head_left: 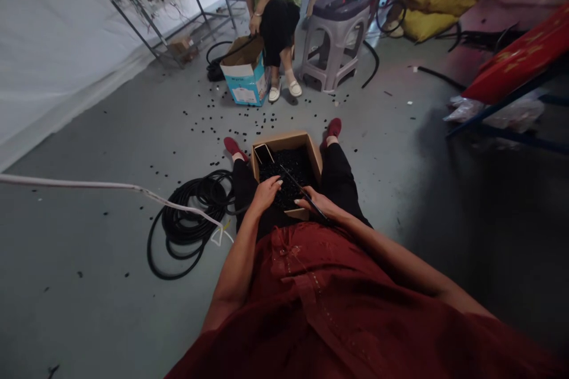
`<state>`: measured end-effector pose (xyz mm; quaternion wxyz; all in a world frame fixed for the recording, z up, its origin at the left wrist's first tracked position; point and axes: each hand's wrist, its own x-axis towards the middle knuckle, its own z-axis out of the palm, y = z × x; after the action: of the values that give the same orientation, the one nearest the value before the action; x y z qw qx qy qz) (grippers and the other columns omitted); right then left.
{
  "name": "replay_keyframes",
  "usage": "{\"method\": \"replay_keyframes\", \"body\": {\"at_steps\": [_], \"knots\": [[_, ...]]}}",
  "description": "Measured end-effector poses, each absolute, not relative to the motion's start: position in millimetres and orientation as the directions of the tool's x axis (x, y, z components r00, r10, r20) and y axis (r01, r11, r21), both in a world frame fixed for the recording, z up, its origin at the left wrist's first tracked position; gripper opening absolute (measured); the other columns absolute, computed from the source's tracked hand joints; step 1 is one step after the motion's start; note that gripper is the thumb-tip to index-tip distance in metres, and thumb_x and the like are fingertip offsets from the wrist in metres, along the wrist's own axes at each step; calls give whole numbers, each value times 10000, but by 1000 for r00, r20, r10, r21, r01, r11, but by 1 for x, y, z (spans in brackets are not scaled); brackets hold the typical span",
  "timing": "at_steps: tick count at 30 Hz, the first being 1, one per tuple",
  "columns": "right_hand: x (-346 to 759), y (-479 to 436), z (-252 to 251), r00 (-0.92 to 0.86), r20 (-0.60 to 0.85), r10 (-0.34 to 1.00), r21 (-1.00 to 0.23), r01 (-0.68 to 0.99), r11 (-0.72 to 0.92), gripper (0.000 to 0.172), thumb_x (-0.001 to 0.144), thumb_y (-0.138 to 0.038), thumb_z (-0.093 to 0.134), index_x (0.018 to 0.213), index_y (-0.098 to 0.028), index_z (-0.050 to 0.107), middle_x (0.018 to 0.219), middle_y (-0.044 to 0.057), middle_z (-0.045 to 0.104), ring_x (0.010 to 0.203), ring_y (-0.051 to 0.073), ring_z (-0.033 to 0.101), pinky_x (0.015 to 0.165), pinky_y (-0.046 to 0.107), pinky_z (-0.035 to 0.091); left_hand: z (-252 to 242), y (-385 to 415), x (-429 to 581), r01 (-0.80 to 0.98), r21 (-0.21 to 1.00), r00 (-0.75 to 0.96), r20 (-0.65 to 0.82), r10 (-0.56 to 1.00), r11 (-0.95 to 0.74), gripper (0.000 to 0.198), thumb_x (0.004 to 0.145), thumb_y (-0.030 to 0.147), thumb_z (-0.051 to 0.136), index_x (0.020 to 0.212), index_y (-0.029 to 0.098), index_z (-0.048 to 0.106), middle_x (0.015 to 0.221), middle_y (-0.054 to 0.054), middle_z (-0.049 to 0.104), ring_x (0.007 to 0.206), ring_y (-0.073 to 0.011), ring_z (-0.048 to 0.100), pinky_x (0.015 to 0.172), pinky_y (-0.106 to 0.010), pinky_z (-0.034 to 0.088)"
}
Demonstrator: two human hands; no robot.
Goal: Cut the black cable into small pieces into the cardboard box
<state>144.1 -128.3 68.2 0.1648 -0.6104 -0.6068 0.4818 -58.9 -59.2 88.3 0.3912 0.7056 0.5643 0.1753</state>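
A cardboard box [311, 145] full of small black pieces [291, 169] rests between my knees. My left hand [265, 192] lies on the near edge of the pile, fingers curled down into the pieces. My right hand [316, 202] is closed round a thin black cable [297, 183] that slants up-left over the box. A small black open container [264, 154] stands in the box's far left corner.
A coil of black cable [191, 219] lies on the grey floor to my left, crossed by a white cord [111, 186]. Black pieces are scattered ahead. A seated person [273, 0] faces me beside a blue-and-brown carton [246, 77] and a plastic stool [335, 35].
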Motion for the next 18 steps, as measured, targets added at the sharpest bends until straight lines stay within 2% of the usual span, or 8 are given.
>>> {"method": "replay_keyframes", "body": {"at_steps": [5, 10, 18], "knots": [[142, -127, 70, -211, -407, 889, -779, 588, -217, 560, 856, -556, 580, 1254, -171, 496, 1036, 109, 679, 931, 248, 638, 786, 292, 453, 90, -64, -56, 662, 745, 358, -213, 909, -86, 384, 938, 292, 455, 1223, 115, 642, 1011, -86, 724, 897, -183, 648, 871, -285, 471], [141, -126, 69, -221, -412, 884, -779, 589, -216, 559, 857, -577, 568, 1237, -172, 510, 1051, 109, 675, 941, 245, 632, 792, 294, 451, 92, -65, -57, 671, 729, 415, -212, 885, -140, 334, 943, 284, 431, 1109, 137, 680, 924, -61, 716, 842, -174, 638, 821, -267, 469], [140, -124, 58, -231, -402, 886, -809, 544, -225, 589, 834, -592, 588, 1234, -164, 524, 1066, 106, 667, 947, 242, 617, 808, 313, 464, 90, -66, -59, 673, 725, 424, -217, 879, -146, 327, 941, 287, 428, 1093, 130, 672, 893, -63, 703, 821, -172, 627, 808, -262, 460]]}}
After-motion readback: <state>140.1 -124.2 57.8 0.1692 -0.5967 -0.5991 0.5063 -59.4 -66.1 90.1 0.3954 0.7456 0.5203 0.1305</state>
